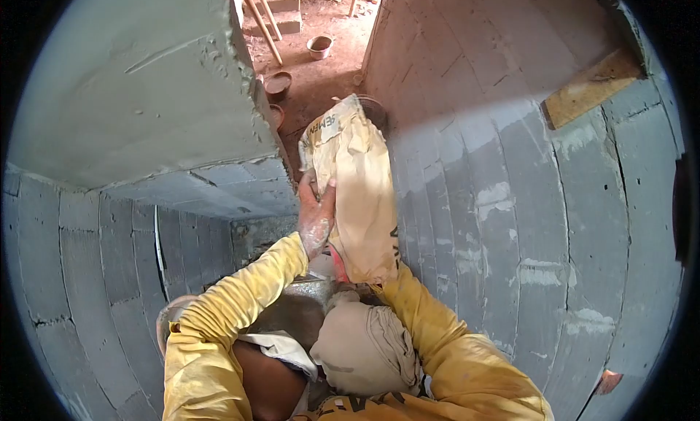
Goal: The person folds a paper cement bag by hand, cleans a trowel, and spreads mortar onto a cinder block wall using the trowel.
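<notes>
The paper bag is in the middle, raised in front of the person, its long side pointing toward the doorway; black letters show near its upper end, and the paper there is creased and torn. The left hand, dusty with grey, is closed on the left edge of the bag — the thumb lies on the near face; the right hand is hidden behind the lower end of the bag, so I cannot tell its grip; 2 yellow sleeves reach up from below. Under the bag is beige cloth; to the right rises a grey block wall with a wooden board; to the left is a plastered wall; beyond, on the reddish floor, stands a bucket, near some wooden poles.
</notes>
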`<state>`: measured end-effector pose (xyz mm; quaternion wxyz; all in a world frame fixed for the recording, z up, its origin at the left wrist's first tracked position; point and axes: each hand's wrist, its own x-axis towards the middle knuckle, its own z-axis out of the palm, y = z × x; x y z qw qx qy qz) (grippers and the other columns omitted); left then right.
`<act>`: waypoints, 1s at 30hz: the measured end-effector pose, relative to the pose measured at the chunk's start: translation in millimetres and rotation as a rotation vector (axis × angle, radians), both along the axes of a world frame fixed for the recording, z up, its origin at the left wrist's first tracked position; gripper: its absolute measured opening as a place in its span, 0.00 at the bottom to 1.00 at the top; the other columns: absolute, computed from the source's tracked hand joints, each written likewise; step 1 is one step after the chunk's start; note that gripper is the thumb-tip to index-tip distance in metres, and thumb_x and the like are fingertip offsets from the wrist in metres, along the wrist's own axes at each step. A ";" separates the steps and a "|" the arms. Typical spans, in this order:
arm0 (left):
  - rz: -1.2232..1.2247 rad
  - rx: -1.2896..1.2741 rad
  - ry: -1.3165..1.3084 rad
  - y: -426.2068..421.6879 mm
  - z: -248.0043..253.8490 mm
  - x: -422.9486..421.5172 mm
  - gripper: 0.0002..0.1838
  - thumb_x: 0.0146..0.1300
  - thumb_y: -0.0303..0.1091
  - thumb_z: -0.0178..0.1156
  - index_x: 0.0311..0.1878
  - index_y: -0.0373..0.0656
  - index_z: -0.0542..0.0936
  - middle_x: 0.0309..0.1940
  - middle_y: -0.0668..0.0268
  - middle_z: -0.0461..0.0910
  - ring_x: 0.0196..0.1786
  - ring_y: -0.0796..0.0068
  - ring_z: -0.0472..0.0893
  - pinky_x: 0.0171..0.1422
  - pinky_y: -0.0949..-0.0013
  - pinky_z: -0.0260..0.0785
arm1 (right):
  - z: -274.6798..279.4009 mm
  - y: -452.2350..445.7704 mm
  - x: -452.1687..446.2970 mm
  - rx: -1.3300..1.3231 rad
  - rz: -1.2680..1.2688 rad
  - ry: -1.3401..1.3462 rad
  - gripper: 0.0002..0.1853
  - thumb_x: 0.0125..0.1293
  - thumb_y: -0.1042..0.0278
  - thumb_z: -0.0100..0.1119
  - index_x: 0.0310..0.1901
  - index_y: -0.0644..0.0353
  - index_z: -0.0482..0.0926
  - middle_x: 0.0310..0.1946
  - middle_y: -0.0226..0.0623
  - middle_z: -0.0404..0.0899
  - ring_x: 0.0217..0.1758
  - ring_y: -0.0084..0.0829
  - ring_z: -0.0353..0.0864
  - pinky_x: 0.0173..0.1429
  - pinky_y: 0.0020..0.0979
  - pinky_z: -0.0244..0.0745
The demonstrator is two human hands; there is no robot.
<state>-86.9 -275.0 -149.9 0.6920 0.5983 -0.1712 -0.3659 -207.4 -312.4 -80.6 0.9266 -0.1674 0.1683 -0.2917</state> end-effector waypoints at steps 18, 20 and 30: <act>-0.300 -0.149 0.741 18.2 55.8 23.8 0.26 0.72 0.27 0.60 0.71 0.40 0.68 0.63 0.57 0.78 0.62 0.59 0.81 0.66 0.52 0.79 | -15.2 -32.3 -30.1 -0.099 0.099 0.116 0.31 0.72 0.57 0.60 0.69 0.66 0.69 0.61 0.44 0.78 0.62 0.37 0.79 0.69 0.39 0.71; -0.320 -0.155 0.717 20.6 60.3 26.2 0.26 0.72 0.27 0.60 0.71 0.40 0.68 0.63 0.57 0.78 0.63 0.59 0.81 0.66 0.52 0.78 | -24.7 -48.7 -40.9 -0.513 0.125 0.377 0.31 0.71 0.56 0.61 0.69 0.67 0.69 0.61 0.44 0.78 0.62 0.36 0.79 0.69 0.38 0.70; -0.391 -0.021 0.456 31.0 42.5 33.3 0.28 0.72 0.28 0.61 0.72 0.39 0.66 0.66 0.57 0.76 0.64 0.62 0.80 0.68 0.57 0.74 | -23.7 -42.3 -40.3 -0.250 0.423 0.387 0.30 0.66 0.66 0.66 0.68 0.62 0.71 0.58 0.37 0.80 0.60 0.31 0.80 0.66 0.35 0.74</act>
